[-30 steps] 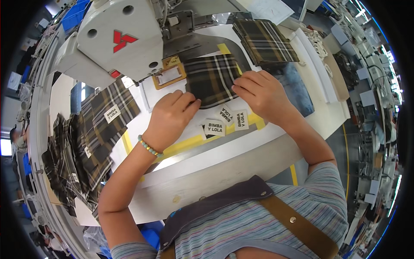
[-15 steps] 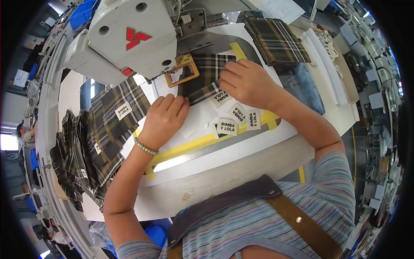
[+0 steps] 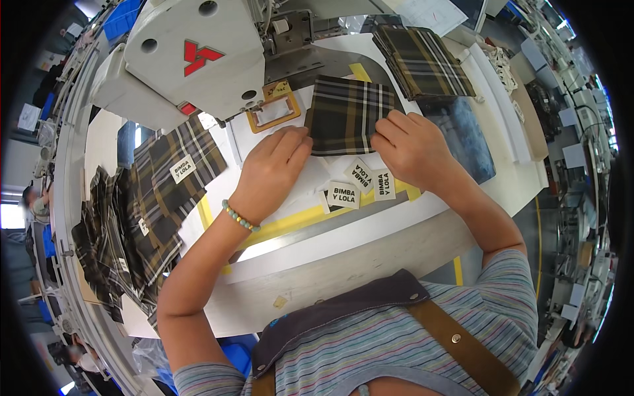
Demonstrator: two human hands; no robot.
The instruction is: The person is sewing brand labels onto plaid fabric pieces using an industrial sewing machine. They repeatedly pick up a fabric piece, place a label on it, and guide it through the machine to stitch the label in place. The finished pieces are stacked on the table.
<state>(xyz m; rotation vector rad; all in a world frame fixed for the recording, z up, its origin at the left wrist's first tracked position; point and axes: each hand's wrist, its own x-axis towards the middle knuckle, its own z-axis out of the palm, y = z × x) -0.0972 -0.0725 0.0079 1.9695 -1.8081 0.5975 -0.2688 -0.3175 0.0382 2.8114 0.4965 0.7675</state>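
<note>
A dark plaid fabric piece [image 3: 350,117] lies on the white work surface between my hands, just right of the yellow clamp frame [image 3: 275,112] of a sewing machine [image 3: 198,56]. My left hand [image 3: 274,165] has its fingers closed at the piece's lower left edge. At its lower right edge, my right hand [image 3: 413,148] pinches the cloth. Just below the fabric lie loose white labels with dark print, among them a front label [image 3: 344,195] and a right-hand label [image 3: 384,185]; they partly overlap.
A stack of folded plaid pieces [image 3: 426,63] stands at the back right. Heaped plaid pieces with white labels on them [image 3: 155,188] cover the left side. Yellow tape [image 3: 290,224] runs along the front of the work surface. The machine head looms at the upper left.
The plaid piece has moved right, out from beside the clamp frame, and lies flatter. Both hands have shifted right, the right one also nearer. A label by my right hand is now out of sight.
</note>
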